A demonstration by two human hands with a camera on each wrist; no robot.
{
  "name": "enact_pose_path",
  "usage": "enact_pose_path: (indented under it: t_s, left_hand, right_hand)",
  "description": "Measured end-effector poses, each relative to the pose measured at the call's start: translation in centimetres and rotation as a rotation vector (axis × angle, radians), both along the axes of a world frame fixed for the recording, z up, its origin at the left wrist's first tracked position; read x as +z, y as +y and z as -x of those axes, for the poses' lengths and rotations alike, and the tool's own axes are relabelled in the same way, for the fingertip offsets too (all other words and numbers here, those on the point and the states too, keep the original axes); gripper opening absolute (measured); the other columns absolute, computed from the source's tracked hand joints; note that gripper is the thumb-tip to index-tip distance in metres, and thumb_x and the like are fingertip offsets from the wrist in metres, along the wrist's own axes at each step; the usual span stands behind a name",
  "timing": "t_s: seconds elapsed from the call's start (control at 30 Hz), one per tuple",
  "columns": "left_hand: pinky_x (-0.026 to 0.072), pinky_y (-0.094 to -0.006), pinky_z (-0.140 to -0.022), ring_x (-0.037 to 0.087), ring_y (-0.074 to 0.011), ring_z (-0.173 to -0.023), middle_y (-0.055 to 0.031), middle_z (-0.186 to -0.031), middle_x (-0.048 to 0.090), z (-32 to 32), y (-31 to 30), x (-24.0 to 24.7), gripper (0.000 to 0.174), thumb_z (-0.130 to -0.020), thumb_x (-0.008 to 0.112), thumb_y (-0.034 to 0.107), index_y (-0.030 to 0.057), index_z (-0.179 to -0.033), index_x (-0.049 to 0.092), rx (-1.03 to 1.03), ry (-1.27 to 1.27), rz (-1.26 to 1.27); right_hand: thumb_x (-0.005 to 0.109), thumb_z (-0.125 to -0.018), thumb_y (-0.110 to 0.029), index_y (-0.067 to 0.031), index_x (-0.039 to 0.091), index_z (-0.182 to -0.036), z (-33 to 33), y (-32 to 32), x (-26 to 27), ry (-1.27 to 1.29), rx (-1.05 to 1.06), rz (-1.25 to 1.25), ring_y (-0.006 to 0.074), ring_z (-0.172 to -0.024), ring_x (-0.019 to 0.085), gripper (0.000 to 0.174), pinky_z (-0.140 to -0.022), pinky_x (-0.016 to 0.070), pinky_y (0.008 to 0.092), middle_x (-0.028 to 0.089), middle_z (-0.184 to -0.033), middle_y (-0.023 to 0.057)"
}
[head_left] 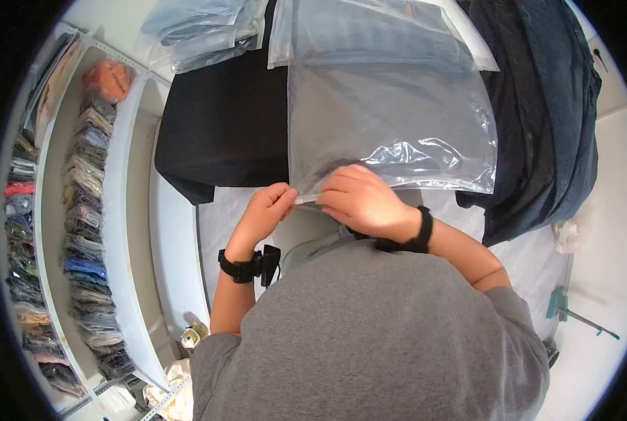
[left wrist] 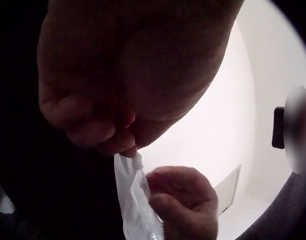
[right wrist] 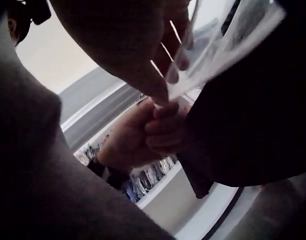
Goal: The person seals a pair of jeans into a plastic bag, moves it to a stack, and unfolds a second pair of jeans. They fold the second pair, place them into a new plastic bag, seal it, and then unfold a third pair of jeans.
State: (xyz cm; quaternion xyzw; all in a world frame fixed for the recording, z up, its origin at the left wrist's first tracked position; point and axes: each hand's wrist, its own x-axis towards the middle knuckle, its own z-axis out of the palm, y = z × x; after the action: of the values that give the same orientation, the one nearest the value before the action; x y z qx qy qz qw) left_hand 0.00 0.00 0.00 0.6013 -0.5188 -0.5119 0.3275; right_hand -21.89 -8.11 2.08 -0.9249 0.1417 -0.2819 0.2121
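A large clear plastic bag (head_left: 390, 116) lies over the front of the black-covered table, its near edge toward the person. At the bag's near left corner, my left hand (head_left: 263, 212) pinches the edge between thumb and curled fingers. My right hand (head_left: 364, 201) is just to the right along that same edge, with thumb and fingers at the plastic. From the left wrist, the whitish bag edge (left wrist: 130, 197) hangs from the left fingertips, with the right hand (left wrist: 185, 202) close beside it. In the right wrist view, both hands meet near the corner of the bag (right wrist: 218, 67).
More clear bags (head_left: 204, 31) are piled at the back left of the black cloth (head_left: 222, 126). Dark folded garments (head_left: 538, 105) hang over the right side. Shelves (head_left: 120, 203) packed with bagged clothes stand at the left. A green-headed tool (head_left: 557, 303) leans at the right wall.
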Motion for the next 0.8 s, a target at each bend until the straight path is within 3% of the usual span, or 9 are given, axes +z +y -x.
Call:
enact_pose_path:
  t_s: [0.07,0.17,0.27,0.4,0.5,0.57,0.7,0.77,0.8]
  left_hand:
    - [0.0322,-0.0216,-0.052,0.04,-0.0049,-0.057,0.0053,-0.062,0.044,0.4,-0.1,0.4,0.028,-0.096,0.048,0.025,0.0069,-0.075,0.052,0.034,0.055,-0.004]
    - [0.0303,-0.0208,-0.051,0.037,-0.0042,-0.056,0.0056,-0.062,0.043,0.5,0.6,2.5,0.027,-0.096,0.048,0.023,0.0073,-0.073,0.05,0.109,0.186,-0.058]
    - [0.0281,-0.0205,-0.05,0.035,-0.0036,-0.055,0.0059,-0.061,0.041,1.3,0.5,3.8,0.027,-0.095,0.049,0.021,0.0081,-0.071,0.048,0.182,0.282,-0.081]
    - [0.0241,-0.0208,-0.049,0.032,-0.0032,-0.054,0.0065,-0.059,0.037,0.8,0.2,3.0,0.028,-0.094,0.049,0.019,0.0094,-0.069,0.046,0.183,0.379,-0.042]
    - [0.0232,-0.021,-0.048,0.032,-0.0033,-0.052,0.0064,-0.058,0.036,0.0,0.1,3.0,0.028,-0.093,0.05,0.018,0.0096,-0.068,0.045,0.198,0.454,-0.008]
    - [0.0225,-0.0213,-0.047,0.031,-0.0034,-0.051,0.0064,-0.057,0.035,0.3,0.2,3.0,0.027,-0.093,0.051,0.018,0.0095,-0.068,0.047,0.23,0.471,-0.02]
    - [0.0288,-0.0214,-0.048,0.039,-0.0048,-0.051,0.0037,-0.057,0.046,-1.1,-0.7,3.5,0.029,-0.093,0.05,0.022,0.0065,-0.069,0.055,0.019,0.303,-0.146]
    - [0.0368,-0.0211,-0.051,0.049,-0.0067,-0.055,0.0003,-0.061,0.055,-1.8,-2.1,4.8,0.034,-0.095,0.047,0.028,0.0042,-0.074,0.06,-0.026,0.034,-0.172]
    - [0.0418,-0.0213,-0.055,0.054,-0.0083,-0.058,-0.0016,-0.064,0.059,-2.9,-3.2,5.2,0.039,-0.096,0.044,0.034,0.0029,-0.081,0.064,-0.038,-0.011,-0.097]
  right_hand:
    - [0.058,-0.068,-0.012,-0.0069,0.058,-0.083,-1.4,-0.1,-0.2,-0.143,0.039,0.158,0.0232,-0.078,0.054,0.016,-0.07,0.0438,0.0358,0.055,-0.082,0.0046]
    - [0.056,-0.067,-0.013,-0.0066,0.057,-0.082,-3.4,0.4,-0.7,-0.163,0.027,0.268,0.0213,-0.075,0.052,0.016,-0.066,0.0428,0.0333,0.054,-0.081,0.0042]
    - [0.064,-0.064,-0.011,-0.0088,0.061,-0.082,-3.3,0.6,-0.1,-0.183,-0.014,0.353,0.0177,-0.077,0.055,0.019,-0.068,0.0439,0.0312,0.057,-0.084,0.0002]
    - [0.061,-0.062,-0.012,-0.0089,0.061,-0.084,-1.7,0.2,1.2,-0.172,-0.057,0.414,0.0171,-0.077,0.055,0.022,-0.066,0.0438,0.0306,0.059,-0.088,0.0]
    - [0.058,-0.067,-0.016,-0.0085,0.058,-0.082,2.2,-0.8,2.5,-0.133,-0.114,0.403,0.0178,-0.076,0.052,0.016,-0.065,0.0417,0.0311,0.057,-0.088,0.0009]
    - [0.062,-0.069,-0.016,-0.0098,0.061,-0.083,5.6,-1.2,3.1,-0.106,-0.177,0.422,0.017,-0.079,0.054,0.015,-0.068,0.0428,0.0315,0.06,-0.093,-0.001]
    - [0.07,-0.072,-0.017,-0.01,0.066,-0.091,11.3,-1.4,4.5,0.083,-0.205,0.315,0.0183,-0.087,0.057,0.02,-0.075,0.0449,0.0319,0.064,-0.095,0.0003]
    - [0.074,-0.074,-0.017,-0.0072,0.068,-0.096,13.2,-2.4,5.8,0.122,-0.239,0.038,0.0224,-0.089,0.06,0.025,-0.077,0.0475,0.0326,0.065,-0.093,0.0048]
    - [0.073,-0.076,-0.017,-0.0054,0.067,-0.098,14.3,-3.5,6.5,0.123,-0.384,-0.042,0.0223,-0.09,0.061,0.026,-0.08,0.0477,0.0329,0.066,-0.094,0.007]
